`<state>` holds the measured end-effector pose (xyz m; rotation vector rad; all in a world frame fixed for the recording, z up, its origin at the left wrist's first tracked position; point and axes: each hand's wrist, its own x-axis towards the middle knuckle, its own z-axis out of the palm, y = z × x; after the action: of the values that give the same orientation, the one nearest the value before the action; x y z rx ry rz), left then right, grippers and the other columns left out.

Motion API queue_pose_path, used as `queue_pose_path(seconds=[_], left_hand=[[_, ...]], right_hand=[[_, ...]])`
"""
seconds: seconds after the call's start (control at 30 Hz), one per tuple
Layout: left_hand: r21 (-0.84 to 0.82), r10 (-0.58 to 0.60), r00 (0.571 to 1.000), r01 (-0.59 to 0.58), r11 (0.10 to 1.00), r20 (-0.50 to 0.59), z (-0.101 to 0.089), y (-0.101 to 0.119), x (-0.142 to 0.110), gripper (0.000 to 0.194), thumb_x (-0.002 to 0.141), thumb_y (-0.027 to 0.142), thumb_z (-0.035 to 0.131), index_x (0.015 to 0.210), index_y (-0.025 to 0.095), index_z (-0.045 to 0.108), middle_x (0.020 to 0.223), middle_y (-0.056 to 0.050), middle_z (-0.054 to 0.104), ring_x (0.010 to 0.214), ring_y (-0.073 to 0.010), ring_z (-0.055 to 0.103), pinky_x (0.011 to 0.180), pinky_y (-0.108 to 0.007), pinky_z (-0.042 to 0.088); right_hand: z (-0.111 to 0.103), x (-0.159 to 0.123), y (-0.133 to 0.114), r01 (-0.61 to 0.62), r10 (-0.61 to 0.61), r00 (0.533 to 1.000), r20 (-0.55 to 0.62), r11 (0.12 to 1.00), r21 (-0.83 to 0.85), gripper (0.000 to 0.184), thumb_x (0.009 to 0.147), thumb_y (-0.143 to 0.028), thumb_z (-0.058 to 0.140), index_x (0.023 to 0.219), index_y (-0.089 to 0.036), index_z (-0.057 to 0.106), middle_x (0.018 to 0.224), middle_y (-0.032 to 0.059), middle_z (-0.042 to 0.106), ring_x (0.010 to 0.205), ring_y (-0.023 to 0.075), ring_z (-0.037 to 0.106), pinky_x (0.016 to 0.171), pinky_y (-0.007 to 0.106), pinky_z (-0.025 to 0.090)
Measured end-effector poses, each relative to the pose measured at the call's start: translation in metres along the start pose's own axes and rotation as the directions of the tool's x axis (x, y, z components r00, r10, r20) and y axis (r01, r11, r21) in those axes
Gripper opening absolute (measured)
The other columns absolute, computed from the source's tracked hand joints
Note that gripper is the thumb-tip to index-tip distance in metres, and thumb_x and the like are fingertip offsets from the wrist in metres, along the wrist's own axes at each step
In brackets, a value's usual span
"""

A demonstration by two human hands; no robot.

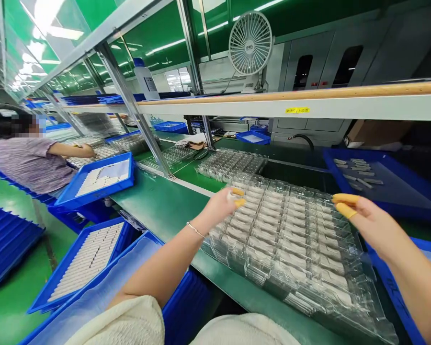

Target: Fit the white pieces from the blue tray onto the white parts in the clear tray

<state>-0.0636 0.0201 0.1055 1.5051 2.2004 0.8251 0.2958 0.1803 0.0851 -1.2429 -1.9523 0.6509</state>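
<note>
A stack of clear plastic blister trays [294,239] filled with small white parts lies on the green conveyor belt [165,206] in front of me. My left hand [222,203] hovers over the tray's far left corner, yellow finger cots on its fingertips, pinching a small white part. My right hand [366,218] hangs above the tray's right side with yellow-cotted fingers stretched out and nothing in them.
Blue bins of white parts [100,179] [86,261] stand at my left, and a blue tray with a few parts [380,179] at the right. More clear trays [230,163] lie further along the belt. A person [28,153] works at the left. A white fan [250,43] sits on the shelf.
</note>
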Motion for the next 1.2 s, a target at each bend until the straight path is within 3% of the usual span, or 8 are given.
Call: queue_pose_path(seconds=[0.07,0.23,0.37,0.47,0.57,0.67,0.87,1.2], left_hand=[[-0.138,0.161,0.982,-0.147,0.98,0.098,0.025,0.029,-0.023,0.04,0.084,0.046,0.064,0.118,0.026,0.062,0.094,0.001,0.072,0.073,-0.0166,0.063,0.063,-0.024,0.047],[0.003,0.409,0.88,-0.422,0.906,0.242,0.073,0.083,-0.067,0.035,0.085,0.032,0.061,0.12,0.026,0.06,0.096,-0.002,0.072,0.085,-0.0222,0.067,0.071,-0.029,0.048],[0.009,0.505,0.822,-0.525,0.851,0.262,0.083,0.093,-0.078,0.037,0.088,0.027,0.057,0.124,0.022,0.054,0.102,-0.006,0.071,0.09,-0.0246,0.067,0.078,-0.034,0.05],[-0.308,0.491,0.841,-0.416,0.856,0.228,0.084,0.086,-0.078,0.053,0.081,0.03,0.069,0.13,0.022,0.051,0.113,-0.006,0.067,0.097,-0.0227,0.064,0.085,-0.034,0.051],[-0.699,0.448,0.836,-0.113,0.706,0.317,0.088,0.074,-0.078,0.042,0.08,0.031,0.071,0.118,0.018,0.059,0.098,-0.005,0.067,0.086,-0.0169,0.063,0.078,-0.029,0.051],[-0.845,0.449,0.83,0.05,0.532,0.332,0.095,0.067,-0.081,0.037,0.079,0.029,0.073,0.112,0.015,0.062,0.095,-0.005,0.066,0.085,-0.0156,0.062,0.079,-0.029,0.05],[-0.797,0.491,0.832,-0.104,0.595,0.258,0.098,0.066,-0.085,0.028,0.079,0.023,0.074,0.105,0.014,0.068,0.101,-0.008,0.069,0.093,-0.0187,0.064,0.087,-0.032,0.051],[-0.666,0.526,0.819,-0.264,0.698,0.227,0.098,0.067,-0.083,0.028,0.08,0.025,0.075,0.106,0.017,0.069,0.103,-0.006,0.071,0.093,-0.0186,0.066,0.086,-0.03,0.052]], right_hand=[[0.008,-0.042,-0.041,0.003,-0.031,0.972,0.234,0.993,0.12,0.03,0.086,-0.045,0.064,0.108,-0.028,0.072,0.114,0.007,0.071,0.104,0.0252,0.067,0.082,0.032,0.054],[0.042,-0.112,-0.098,0.019,-0.059,0.95,0.305,0.991,0.13,0.023,0.084,-0.046,0.065,0.092,-0.024,0.068,0.076,0.0015,0.062,0.064,0.0179,0.057,0.057,0.031,0.047],[0.045,-0.123,-0.085,-0.08,0.018,0.963,0.268,0.972,0.221,0.019,0.085,-0.041,0.065,0.083,-0.022,0.06,0.075,0.0003,0.06,0.066,0.0171,0.056,0.059,0.03,0.047],[0.029,-0.123,-0.064,-0.121,0.027,0.974,0.223,0.899,0.421,0.02,0.088,-0.042,0.064,0.091,-0.023,0.062,0.086,0.0026,0.065,0.079,0.0191,0.063,0.07,0.031,0.054],[0.014,-0.129,-0.044,0.062,-0.104,0.991,0.084,0.911,0.407,0.014,0.089,-0.038,0.065,0.096,-0.025,0.065,0.103,0.0047,0.065,0.094,0.0197,0.064,0.079,0.03,0.055],[0.007,-0.141,-0.028,0.302,-0.318,0.947,0.044,0.928,0.217,0.005,0.092,-0.028,0.063,0.095,-0.028,0.066,0.116,0.0049,0.062,0.106,0.0194,0.062,0.084,0.028,0.055],[0.003,-0.156,-0.022,0.575,-0.573,0.817,0.065,0.818,-0.023,0.02,0.092,-0.016,0.059,0.106,-0.028,0.065,0.116,0.0054,0.063,0.107,0.0178,0.063,0.088,0.027,0.055],[0.011,-0.154,-0.012,0.289,-0.298,0.951,0.083,0.952,0.102,0.01,0.093,-0.03,0.062,0.1,-0.029,0.068,0.116,0.0043,0.066,0.104,0.0207,0.065,0.085,0.029,0.057]])
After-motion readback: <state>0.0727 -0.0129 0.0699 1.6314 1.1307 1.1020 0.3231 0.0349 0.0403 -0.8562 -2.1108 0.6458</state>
